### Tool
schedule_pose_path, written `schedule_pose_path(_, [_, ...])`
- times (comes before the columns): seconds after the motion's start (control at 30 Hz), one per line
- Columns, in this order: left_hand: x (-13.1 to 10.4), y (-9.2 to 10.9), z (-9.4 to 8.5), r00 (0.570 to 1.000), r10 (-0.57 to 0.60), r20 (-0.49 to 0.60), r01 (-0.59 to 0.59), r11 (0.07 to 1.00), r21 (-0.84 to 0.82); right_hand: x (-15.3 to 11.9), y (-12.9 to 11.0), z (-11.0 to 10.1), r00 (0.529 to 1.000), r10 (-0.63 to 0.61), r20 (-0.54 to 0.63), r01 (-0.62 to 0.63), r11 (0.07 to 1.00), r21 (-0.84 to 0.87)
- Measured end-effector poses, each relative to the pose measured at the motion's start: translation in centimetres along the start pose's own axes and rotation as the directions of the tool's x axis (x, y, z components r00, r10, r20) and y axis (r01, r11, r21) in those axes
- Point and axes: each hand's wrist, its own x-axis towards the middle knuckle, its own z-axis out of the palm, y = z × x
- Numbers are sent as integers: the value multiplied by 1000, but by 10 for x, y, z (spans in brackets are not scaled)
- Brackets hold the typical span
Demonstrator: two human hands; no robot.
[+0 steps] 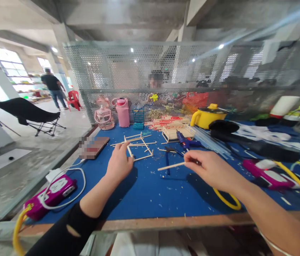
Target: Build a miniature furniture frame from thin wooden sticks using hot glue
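Note:
My right hand [203,165] is closed in a pinch on the end of a thin wooden stick [169,166], which points left above the blue mat [150,199]. My left hand [120,160] has its fingers bent at the left side of a small stick frame [147,146]; the fingertips seem to grip one of its sticks, partly hidden. Just beyond my right hand lie dark-handled pliers [168,161] and a blue glue gun [185,141]. Behind them stands a finished-looking wooden stick tray [176,134].
Red-tipped sticks [168,122] are piled near the perforated screen [128,74]. A yellow pot [210,116], clear glue sticks [211,140] and a black-handled object [256,147] crowd the right. Purple power strips [51,195] with cables flank both sides. Pink bottles [123,113] stand at the back.

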Motion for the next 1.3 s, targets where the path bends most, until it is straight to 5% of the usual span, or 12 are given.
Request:
schedule_pose_path(0.1, [-10, 28, -3, 967, 232, -103, -245, 959, -139, -27, -15, 4, 999, -36, 3, 36, 999, 3])
schedule_pose_path(0.17, [-18, 53, 2, 897, 431, 102, -393, 881, -264, -36, -23, 11, 999, -44, -27, 45, 999, 9])
schedule_pose_path(0.27, [-24, 85, 16, 782, 518, 347, -385, 838, -386, -40, -24, 20, 997, -37, -73, 37, 999, 2])
schedule_pose_path(0.4, [-14, 90, 37, 860, 407, 307, -252, 863, -438, -51, 5, 20, 964, 242, -106, -255, 958, -130])
schedule_pose_path(0.5, [-3, 75, 47, 906, 333, 260, -174, 855, -488, -67, 38, 15, 816, 576, -60, -557, 753, -349])
schedule_pose_path(0.63, [0, 58, 56, 929, 270, 253, -75, 807, -585, -78, 68, 12, 782, 623, 34, -579, 745, -331])
schedule_pose_path(0.83, [-2, 53, 58, 939, 206, 276, 48, 716, -696, -75, 79, 9, 732, 682, -3, -665, 713, -221])
schedule_pose_path(0.93, [-1, 53, 56, 949, 173, 264, 80, 679, -730, -82, 70, 8, 703, 711, 25, -702, 687, 189])
schedule_pose_path(1.03, [1, 54, 55, 956, 136, 259, 117, 634, -765, -86, 48, 13, 752, 645, 138, -521, 452, 724])
schedule_pose_path(1.13, [2, 55, 54, 964, 112, 241, 133, 580, -804, -75, 21, 26, 836, 514, 192, -372, 274, 887])
schedule_pose_path(1.23, [6, 53, 50, 972, 95, 213, 131, 533, -836, -47, 3, 43, 878, 439, 190, -322, 247, 914])
schedule_pose_path(1.3, [9, 50, 48, 979, 74, 190, 125, 513, -849, -24, -2, 54, 906, 399, 139, -290, 347, 892])
